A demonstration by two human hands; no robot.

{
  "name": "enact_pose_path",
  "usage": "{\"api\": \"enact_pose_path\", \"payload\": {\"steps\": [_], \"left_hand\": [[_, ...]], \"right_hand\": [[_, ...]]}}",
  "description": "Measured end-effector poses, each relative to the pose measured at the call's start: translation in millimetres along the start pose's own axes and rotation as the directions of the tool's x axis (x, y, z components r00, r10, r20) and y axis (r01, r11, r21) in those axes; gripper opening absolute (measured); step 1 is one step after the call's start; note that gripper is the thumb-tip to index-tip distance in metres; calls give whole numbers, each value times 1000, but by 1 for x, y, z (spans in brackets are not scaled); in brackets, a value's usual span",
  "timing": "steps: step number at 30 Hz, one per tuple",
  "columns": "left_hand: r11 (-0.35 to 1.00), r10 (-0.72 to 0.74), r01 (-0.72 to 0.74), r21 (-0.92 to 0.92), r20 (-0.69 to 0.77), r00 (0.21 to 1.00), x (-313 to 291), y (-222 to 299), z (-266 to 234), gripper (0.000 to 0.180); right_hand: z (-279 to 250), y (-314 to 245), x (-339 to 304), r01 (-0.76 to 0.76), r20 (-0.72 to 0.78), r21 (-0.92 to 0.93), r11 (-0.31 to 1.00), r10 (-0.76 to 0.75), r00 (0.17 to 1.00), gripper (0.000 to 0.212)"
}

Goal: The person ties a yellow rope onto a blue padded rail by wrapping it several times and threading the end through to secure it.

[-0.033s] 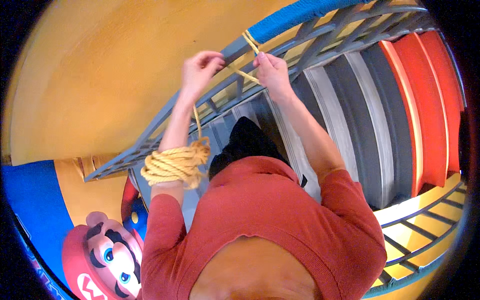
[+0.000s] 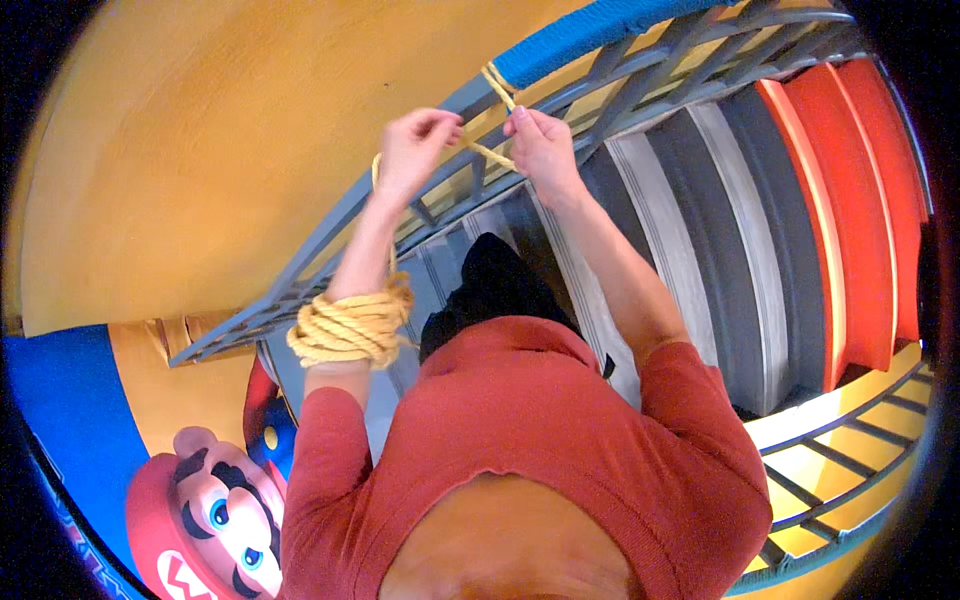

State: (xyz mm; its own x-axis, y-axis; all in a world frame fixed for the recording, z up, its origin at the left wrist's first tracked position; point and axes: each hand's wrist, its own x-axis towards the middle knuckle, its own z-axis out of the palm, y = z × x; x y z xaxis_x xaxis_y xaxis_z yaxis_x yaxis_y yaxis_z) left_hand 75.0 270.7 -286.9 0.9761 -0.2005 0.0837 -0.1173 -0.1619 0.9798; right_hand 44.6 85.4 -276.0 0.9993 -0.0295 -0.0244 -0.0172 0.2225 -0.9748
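A yellow rope [image 2: 490, 154] is looped over the grey metal railing [image 2: 350, 205], right at the end of its blue wrapped section [image 2: 600, 45]. My right hand [image 2: 542, 150] is closed on the rope just below that loop. One strand runs from it to the fingertips of my left hand [image 2: 418, 152], which are pinched together at the rope; the exact grip is partly hidden. Several turns of the same rope form a coil [image 2: 350, 328] around my left forearm. A slack bend of rope shows beside my left wrist.
Grey and dark stairs [image 2: 680, 190] rise on the right toward red steps [image 2: 850, 200]. A yellow-orange wall [image 2: 220, 150] fills the far left. A moustached cartoon figure in a red cap [image 2: 215, 530] stands at the lower left; another railing [image 2: 835, 460] is at the lower right.
My left hand has shifted slightly right and nearer to my right hand. A bend of rope now shows left of my left wrist. My right hand has barely moved.
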Motion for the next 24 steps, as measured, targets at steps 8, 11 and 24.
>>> {"api": "enact_pose_path", "payload": {"steps": [8,11,24], "left_hand": [[489,-327,400,-775,262,908,41,22,56,27],[465,-420,439,-769,244,874,48,25,57,26],[544,-620,391,-742,-41,784,44,75,81,17]], "right_hand": [[-11,-1,-1,197,-15,-331,923,-214,977,26],[-4,-5,-4,350,87,-508,787,-357,930,20],[-20,-111,126,732,715,-681,38,-184,675,19]]}}
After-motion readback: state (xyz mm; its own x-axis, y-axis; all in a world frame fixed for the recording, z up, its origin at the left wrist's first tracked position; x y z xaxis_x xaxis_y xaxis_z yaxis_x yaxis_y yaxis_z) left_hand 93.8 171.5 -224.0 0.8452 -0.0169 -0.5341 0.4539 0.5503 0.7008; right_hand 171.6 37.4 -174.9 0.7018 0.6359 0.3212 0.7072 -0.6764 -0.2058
